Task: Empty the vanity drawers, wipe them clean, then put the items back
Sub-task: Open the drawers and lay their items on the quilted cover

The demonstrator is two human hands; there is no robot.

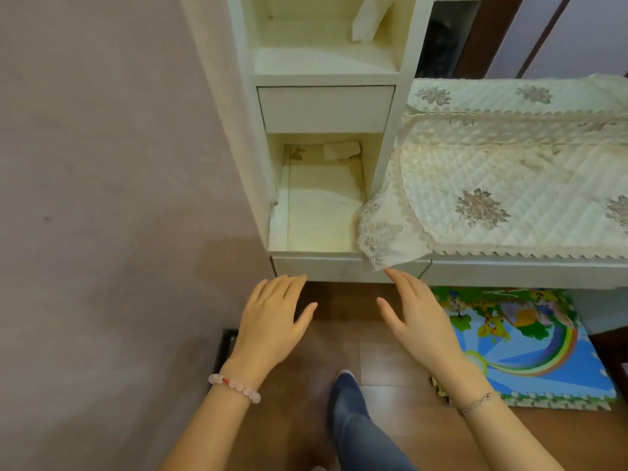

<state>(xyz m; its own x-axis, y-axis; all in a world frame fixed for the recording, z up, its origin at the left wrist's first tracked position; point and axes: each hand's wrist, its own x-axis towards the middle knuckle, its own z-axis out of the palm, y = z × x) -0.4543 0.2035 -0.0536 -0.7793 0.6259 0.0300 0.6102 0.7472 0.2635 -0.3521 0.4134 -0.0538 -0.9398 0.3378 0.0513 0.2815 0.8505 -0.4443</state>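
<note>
While both hands hover spread and empty, vanity (326,73) stands just beyond fingertips. Pulled-out drawer (323,212) directly ahead of hands: nearly emptied, pale scrap (341,150) at far end. Closed drawer (326,108) above it, farther from hands. Left hand (272,321), right hand (418,321) near drawer front. Likely step: clearing or wiping. Next: lift out scrap, fetch cloth.

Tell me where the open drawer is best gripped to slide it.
By the bottom edge of its front panel, fingers hooking up from below. The panel shows no handle, and the lace cloth drapes over its right corner, so the left hand has the clearer part; the right hand is near the lace.
</note>
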